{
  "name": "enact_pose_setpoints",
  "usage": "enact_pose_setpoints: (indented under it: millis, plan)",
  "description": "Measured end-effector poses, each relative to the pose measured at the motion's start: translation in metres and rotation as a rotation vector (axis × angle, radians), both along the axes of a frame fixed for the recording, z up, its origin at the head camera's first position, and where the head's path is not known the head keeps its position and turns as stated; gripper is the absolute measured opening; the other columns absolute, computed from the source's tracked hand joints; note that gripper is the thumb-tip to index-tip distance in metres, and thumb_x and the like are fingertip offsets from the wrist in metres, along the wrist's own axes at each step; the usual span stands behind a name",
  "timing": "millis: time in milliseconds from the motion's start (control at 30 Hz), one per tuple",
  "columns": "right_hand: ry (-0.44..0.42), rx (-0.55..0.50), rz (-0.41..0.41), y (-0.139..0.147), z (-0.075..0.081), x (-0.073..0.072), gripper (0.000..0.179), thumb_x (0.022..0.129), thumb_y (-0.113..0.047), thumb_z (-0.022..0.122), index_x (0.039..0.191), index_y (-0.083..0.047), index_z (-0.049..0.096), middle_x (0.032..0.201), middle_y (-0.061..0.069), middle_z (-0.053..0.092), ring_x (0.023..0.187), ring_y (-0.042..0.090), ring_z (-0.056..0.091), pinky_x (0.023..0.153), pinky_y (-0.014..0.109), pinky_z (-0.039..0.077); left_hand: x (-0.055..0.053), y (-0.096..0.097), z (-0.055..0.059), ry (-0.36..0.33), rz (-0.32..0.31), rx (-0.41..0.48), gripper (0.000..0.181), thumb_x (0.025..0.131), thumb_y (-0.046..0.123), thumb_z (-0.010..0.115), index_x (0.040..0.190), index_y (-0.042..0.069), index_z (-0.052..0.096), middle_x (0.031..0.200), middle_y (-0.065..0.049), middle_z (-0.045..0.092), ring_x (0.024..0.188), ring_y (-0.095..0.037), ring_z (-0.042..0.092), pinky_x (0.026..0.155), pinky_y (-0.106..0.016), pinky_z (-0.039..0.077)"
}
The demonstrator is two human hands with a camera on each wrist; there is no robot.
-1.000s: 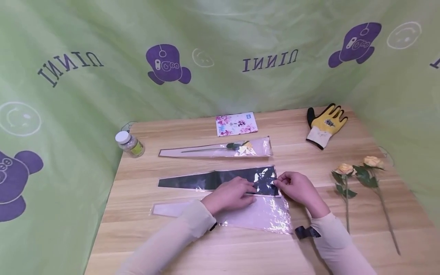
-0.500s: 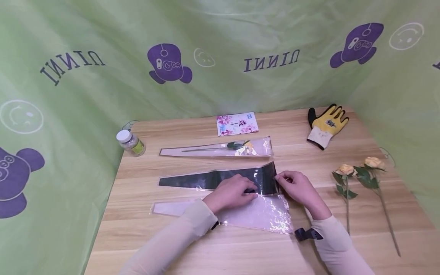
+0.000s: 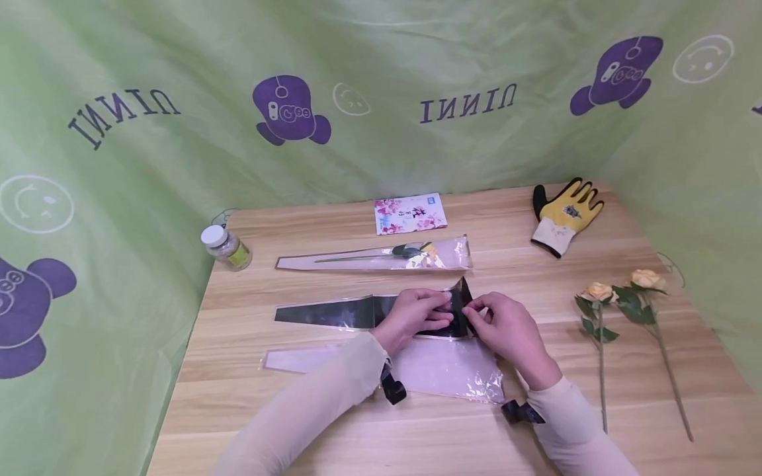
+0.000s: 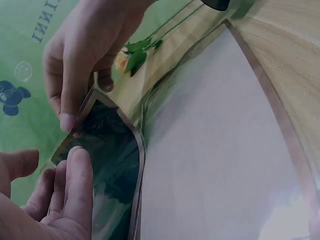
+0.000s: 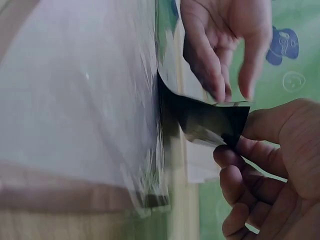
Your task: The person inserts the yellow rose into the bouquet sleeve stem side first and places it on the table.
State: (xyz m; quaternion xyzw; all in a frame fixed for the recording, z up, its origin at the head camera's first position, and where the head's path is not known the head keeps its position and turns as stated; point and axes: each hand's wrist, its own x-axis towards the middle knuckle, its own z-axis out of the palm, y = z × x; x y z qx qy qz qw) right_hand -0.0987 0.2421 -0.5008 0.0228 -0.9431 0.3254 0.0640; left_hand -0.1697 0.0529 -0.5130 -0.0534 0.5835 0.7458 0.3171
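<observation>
A long tapering black flower sleeve (image 3: 327, 313) with a clear film face lies across the middle of the table, its wide right end bent upward. My right hand (image 3: 512, 330) pinches that raised edge between thumb and fingers, as the right wrist view shows. Over the wide part of the sleeve is my left hand (image 3: 413, 317); its fingers (image 4: 80, 180) are extended at the film, the thumb apart. Nearer me, partly under my left forearm, lies a pale clear-faced sleeve (image 3: 440, 370). Farther back, another pale sleeve (image 3: 297, 263) holds a yellow rose (image 3: 430, 252).
Two loose artificial roses (image 3: 597, 292) with long stems lie at the right. A yellow and black work glove (image 3: 568, 215) is at the back right, a floral packet (image 3: 409, 214) at the back middle. A white-capped jar (image 3: 227, 248) stands at the back left edge.
The sleeve's wide end has been lifted and bent back to the left by my right hand. My left hand has moved up and right, toward that raised end.
</observation>
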Motion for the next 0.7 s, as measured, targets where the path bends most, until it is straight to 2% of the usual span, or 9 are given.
enact_pose_setpoints:
  millis: [133, 267, 467, 567, 700]
  plan:
    - [0.06, 0.08, 0.021, -0.005, 0.001, 0.001, 0.011, 0.091, -0.023, 0.076, 0.091, -0.013, 0.075, 0.083, -0.003, 0.065, 0.063, 0.01, 0.053, 0.053, 0.031, 0.048, 0.001, 0.007, 0.001, 0.058, -0.008, -0.021, 0.02, 0.09, 0.014, 0.08, 0.103, 0.0, 0.073, 0.094, -0.013, 0.073, 0.075, -0.02, 0.073, 0.074, -0.032, 0.065]
    - [0.103, 0.128, 0.048, -0.01, 0.002, 0.002, 0.01, 0.089, -0.023, 0.077, 0.09, -0.013, 0.074, 0.086, -0.003, 0.066, 0.066, 0.01, 0.052, 0.053, 0.029, 0.047, 0.003, 0.011, -0.003, 0.097, -0.023, -0.055, 0.019, 0.088, 0.014, 0.082, 0.1, 0.001, 0.074, 0.091, -0.012, 0.074, 0.074, -0.018, 0.073, 0.07, -0.03, 0.065]
    - [0.141, 0.17, 0.068, -0.011, 0.005, 0.001, 0.009, 0.087, -0.02, 0.081, 0.089, -0.016, 0.073, 0.085, -0.003, 0.065, 0.067, 0.009, 0.051, 0.053, 0.028, 0.046, 0.0, 0.015, -0.014, 0.064, -0.005, -0.012, 0.012, 0.091, 0.002, 0.074, 0.103, -0.001, 0.073, 0.093, -0.016, 0.074, 0.073, -0.018, 0.072, 0.071, -0.031, 0.065]
    - [0.068, 0.067, 0.082, -0.008, 0.007, -0.001, 0.009, 0.091, -0.023, 0.078, 0.094, -0.017, 0.074, 0.085, -0.006, 0.064, 0.067, 0.009, 0.053, 0.054, 0.028, 0.048, -0.003, 0.013, -0.015, 0.047, -0.001, -0.008, 0.013, 0.092, 0.0, 0.072, 0.105, -0.002, 0.072, 0.096, -0.017, 0.074, 0.075, -0.019, 0.072, 0.074, -0.033, 0.065]
    - [-0.093, -0.185, 0.071, 0.016, 0.013, -0.005, 0.024, 0.099, -0.033, 0.069, 0.111, -0.012, 0.073, 0.092, -0.002, 0.069, 0.077, 0.015, 0.061, 0.061, 0.031, 0.057, -0.006, 0.009, -0.016, 0.028, 0.002, -0.014, 0.014, 0.092, -0.001, 0.072, 0.106, -0.003, 0.071, 0.095, -0.016, 0.074, 0.074, -0.02, 0.072, 0.075, -0.034, 0.065]
